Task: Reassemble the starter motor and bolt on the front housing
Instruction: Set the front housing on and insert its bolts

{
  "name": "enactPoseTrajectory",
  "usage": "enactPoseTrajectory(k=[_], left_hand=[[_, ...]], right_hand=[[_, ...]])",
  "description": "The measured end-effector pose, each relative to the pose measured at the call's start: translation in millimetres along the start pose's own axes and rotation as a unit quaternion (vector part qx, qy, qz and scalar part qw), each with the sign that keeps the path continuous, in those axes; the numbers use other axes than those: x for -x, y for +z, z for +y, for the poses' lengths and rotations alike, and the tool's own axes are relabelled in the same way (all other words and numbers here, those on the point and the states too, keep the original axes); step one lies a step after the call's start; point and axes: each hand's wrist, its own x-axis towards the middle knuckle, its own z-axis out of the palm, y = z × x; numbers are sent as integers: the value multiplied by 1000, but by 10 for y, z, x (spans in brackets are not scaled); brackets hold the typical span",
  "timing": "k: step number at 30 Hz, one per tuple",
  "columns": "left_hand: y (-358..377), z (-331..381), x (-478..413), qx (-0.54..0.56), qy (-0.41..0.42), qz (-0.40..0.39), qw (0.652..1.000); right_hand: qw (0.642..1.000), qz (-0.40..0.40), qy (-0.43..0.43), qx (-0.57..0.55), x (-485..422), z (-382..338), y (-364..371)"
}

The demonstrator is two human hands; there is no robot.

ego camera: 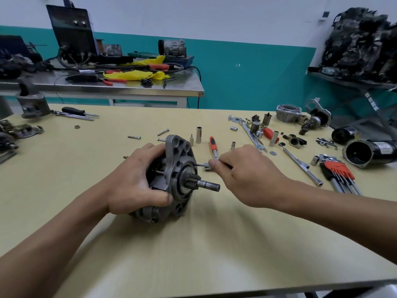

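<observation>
One counter (214, 244): pale wood, strewn with sockets, wrenches and motor parts along its far side.
Motor (171, 181): lies on its side mid-counter, front housing and toothed shaft facing right.
Left hand (137, 181): wrapped around the motor body, thumb against the housing's edge.
Right hand (245, 175): fingers pinched shut on the ratchet.
Ratchet (213, 147): orange-handled; its thin bit touches the housing's right face.
Bolts (134, 137): loose, lying behind the motor.
</observation>
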Motion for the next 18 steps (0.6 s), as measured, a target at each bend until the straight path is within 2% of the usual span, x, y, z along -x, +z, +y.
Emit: enactPoseTrajectory(k=[5, 8, 12, 16, 18], left_hand=[[27, -8, -17, -21, -18, 16, 999], [51, -10, -19, -45, -40, 46, 997], [65, -6, -9, -65, -61, 74, 993], [72, -34, -9, -78, -70, 86, 991], [77, -41, -18, -83, -71, 89, 990]], right_hand=[[988, 9, 81, -127, -55, 6, 62], [984, 26, 86, -154, -128, 25, 113], [996, 10, 11, -83, -159, 143, 46], [988, 96, -117, -12, -5, 173, -33], [977, 91, -190, 37, 58, 68, 5]])
